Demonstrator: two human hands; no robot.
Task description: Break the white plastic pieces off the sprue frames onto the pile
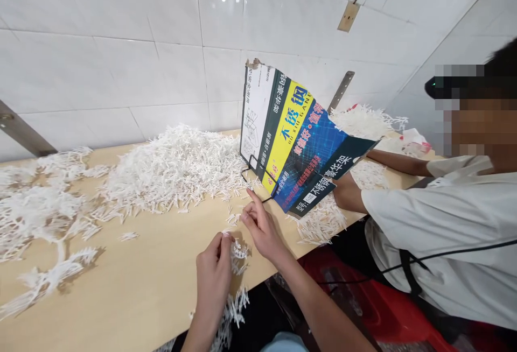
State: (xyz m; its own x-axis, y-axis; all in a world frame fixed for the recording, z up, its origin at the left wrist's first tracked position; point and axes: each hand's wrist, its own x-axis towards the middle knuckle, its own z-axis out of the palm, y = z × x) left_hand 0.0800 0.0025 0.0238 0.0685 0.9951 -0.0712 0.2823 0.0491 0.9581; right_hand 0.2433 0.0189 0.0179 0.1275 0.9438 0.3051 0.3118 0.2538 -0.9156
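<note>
My left hand (215,263) is closed in a pinch on a white branched plastic strip (239,255), whose spiky prongs hang down beside my fingers toward the table edge. Just right of it, my right hand (262,228) has its index finger stretched forward and its other fingers curled toward the thumb. Whether a small piece sits between them is hidden. A few loose white prongs (232,217) lie on the table near my right thumb. Below my left hand, another spiky white cluster (237,306) hangs at the edge by my lap.
Ahead is a large heap of white plastic prongs (173,163); branched strips (36,212) lie left on the table (141,276). A printed cardboard panel (299,147) stands upright, dividing me from a person in a white shirt (436,212) on the right. A red stool (388,309) is below.
</note>
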